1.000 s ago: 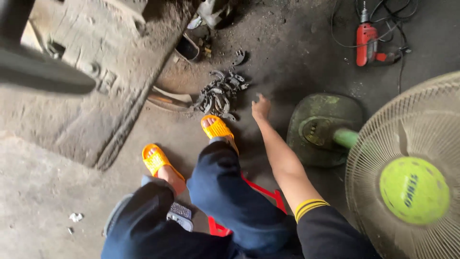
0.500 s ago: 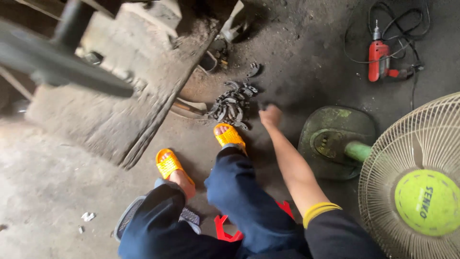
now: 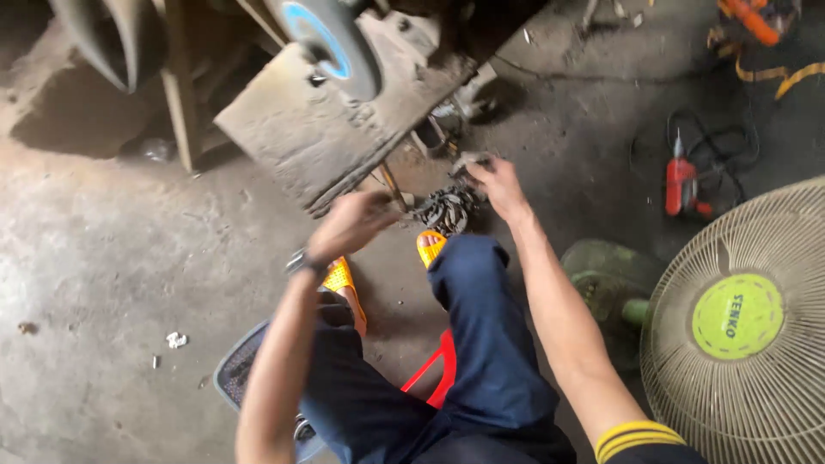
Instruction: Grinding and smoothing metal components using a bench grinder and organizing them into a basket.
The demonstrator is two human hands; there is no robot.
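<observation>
Since half a second ago the left hand (image 3: 351,225) has come into view at centre frame, blurred, so its fingers cannot be told. At lower right stands the fan (image 3: 739,322), with a red drill (image 3: 683,185) above it. Upper centre, the right hand (image 3: 498,185) reaches the pile of metal parts (image 3: 447,209), fingers curled on a small piece.

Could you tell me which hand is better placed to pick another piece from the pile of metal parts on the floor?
Probably the right hand: it reaches over the far edge of the metal parts pile, seemingly touching a piece. The left hand is blurred, beside the pile.
</observation>
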